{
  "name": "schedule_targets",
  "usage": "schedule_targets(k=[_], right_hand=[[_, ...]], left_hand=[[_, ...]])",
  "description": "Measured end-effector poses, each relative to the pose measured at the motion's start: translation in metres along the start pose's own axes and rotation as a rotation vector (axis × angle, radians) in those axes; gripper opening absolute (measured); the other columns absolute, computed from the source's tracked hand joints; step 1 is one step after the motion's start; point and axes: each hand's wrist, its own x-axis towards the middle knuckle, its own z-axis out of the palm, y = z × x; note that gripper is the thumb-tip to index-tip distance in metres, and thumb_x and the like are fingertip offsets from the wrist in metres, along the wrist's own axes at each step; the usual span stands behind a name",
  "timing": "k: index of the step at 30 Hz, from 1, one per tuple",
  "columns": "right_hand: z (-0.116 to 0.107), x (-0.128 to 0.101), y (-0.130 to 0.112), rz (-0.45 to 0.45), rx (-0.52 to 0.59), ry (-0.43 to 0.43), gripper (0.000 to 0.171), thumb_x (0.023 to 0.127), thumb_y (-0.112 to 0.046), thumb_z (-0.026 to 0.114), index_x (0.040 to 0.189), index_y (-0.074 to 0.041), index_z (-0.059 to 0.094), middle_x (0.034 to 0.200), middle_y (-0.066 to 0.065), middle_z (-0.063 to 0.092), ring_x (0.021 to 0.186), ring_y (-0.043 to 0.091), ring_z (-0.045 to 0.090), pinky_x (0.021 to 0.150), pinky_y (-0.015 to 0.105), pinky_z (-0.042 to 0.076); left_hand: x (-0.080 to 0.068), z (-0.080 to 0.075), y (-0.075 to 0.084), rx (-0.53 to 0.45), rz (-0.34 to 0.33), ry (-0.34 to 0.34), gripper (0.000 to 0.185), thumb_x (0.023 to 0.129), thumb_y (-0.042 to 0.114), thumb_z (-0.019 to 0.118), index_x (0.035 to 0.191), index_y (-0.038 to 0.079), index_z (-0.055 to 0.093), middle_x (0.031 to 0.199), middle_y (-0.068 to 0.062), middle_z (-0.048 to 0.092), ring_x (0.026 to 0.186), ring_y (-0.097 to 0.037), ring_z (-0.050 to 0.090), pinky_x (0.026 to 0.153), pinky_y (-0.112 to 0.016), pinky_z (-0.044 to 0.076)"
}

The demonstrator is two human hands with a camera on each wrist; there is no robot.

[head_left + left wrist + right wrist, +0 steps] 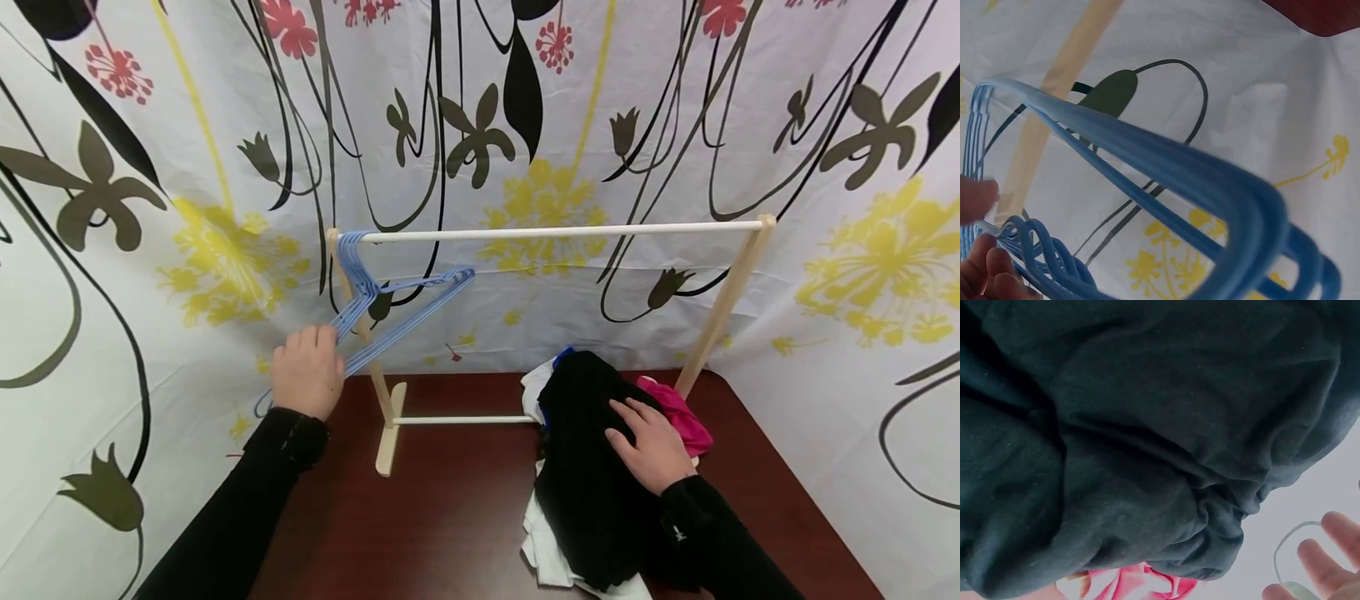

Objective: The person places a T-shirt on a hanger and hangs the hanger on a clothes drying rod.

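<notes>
Several blue hangers point(408, 329) hang together at the left end of a white rail. My left hand point(307, 371) grips them at their near side; in the left wrist view its curled fingers point(1000, 275) and thumb point(975, 197) lie about the hangers point(1129, 137). My right hand point(651, 446) is above the right side of a black garment point(592, 475), fingers spread and fairly straight. In the right wrist view the black cloth point(1135, 437) fills most of the picture, and the fingers point(1322, 569) stand apart from it.
A wooden rack point(720, 308) with a white top rail point(562, 232) stands on the dark red table point(450, 508). White clothing point(547, 542) and a pink garment point(678, 412) lie in the pile with the black one. Flower-patterned cloth point(480, 317) hangs behind.
</notes>
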Motion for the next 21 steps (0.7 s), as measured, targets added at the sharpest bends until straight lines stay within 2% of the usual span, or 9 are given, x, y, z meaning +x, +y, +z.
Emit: schedule_targets(k=[4, 7, 16, 19, 21], right_hand=[[-0.002, -0.003, 0.000, 0.007, 0.004, -0.003, 0.052, 0.104, -0.033, 0.057, 0.147, -0.006, 0.051, 0.149, 0.026, 0.043, 0.136, 0.046, 0.039, 0.110, 0.062, 0.028], [-0.003, -0.005, 0.001, 0.007, 0.000, 0.003, 0.051, 0.104, -0.033, 0.057, 0.147, -0.006, 0.051, 0.149, 0.026, 0.043, 0.136, 0.046, 0.039, 0.109, 0.062, 0.028], [-0.005, -0.009, 0.005, 0.027, -0.003, -0.002, 0.053, 0.104, -0.034, 0.057, 0.148, -0.006, 0.050, 0.150, 0.025, 0.042, 0.137, 0.046, 0.038, 0.110, 0.062, 0.027], [-0.006, -0.010, 0.005, 0.030, -0.001, -0.001, 0.053, 0.104, -0.034, 0.058, 0.148, -0.006, 0.050, 0.150, 0.025, 0.042, 0.137, 0.046, 0.038, 0.110, 0.062, 0.027], [-0.007, -0.011, 0.005, 0.033, -0.001, -0.002, 0.053, 0.104, -0.034, 0.057, 0.148, -0.006, 0.049, 0.150, 0.025, 0.042, 0.137, 0.046, 0.038, 0.110, 0.062, 0.027]], left_hand=[[-0.001, 0.001, -0.001, 0.009, -0.004, 0.024, 0.015, 0.090, -0.002, 0.064, 0.103, -0.003, 0.058, 0.093, -0.021, 0.060, 0.078, -0.040, 0.056, 0.060, -0.049, 0.042], [0.000, 0.000, 0.000, 0.008, -0.002, 0.023, 0.015, 0.090, -0.002, 0.064, 0.103, -0.004, 0.059, 0.094, -0.022, 0.062, 0.079, -0.041, 0.057, 0.062, -0.049, 0.043], [-0.007, -0.006, 0.008, -0.043, -0.006, 0.028, 0.016, 0.088, 0.000, 0.060, 0.103, -0.004, 0.063, 0.087, -0.020, 0.063, 0.074, -0.040, 0.059, 0.053, -0.049, 0.043], [-0.010, -0.011, 0.013, -0.083, -0.024, -0.007, 0.013, 0.088, 0.001, 0.059, 0.098, -0.004, 0.064, 0.082, -0.019, 0.061, 0.069, -0.039, 0.058, 0.050, -0.050, 0.044], [-0.012, -0.016, 0.016, -0.114, -0.045, -0.057, 0.010, 0.089, 0.003, 0.058, 0.096, -0.002, 0.063, 0.080, -0.017, 0.060, 0.065, -0.037, 0.058, 0.048, -0.049, 0.043]])
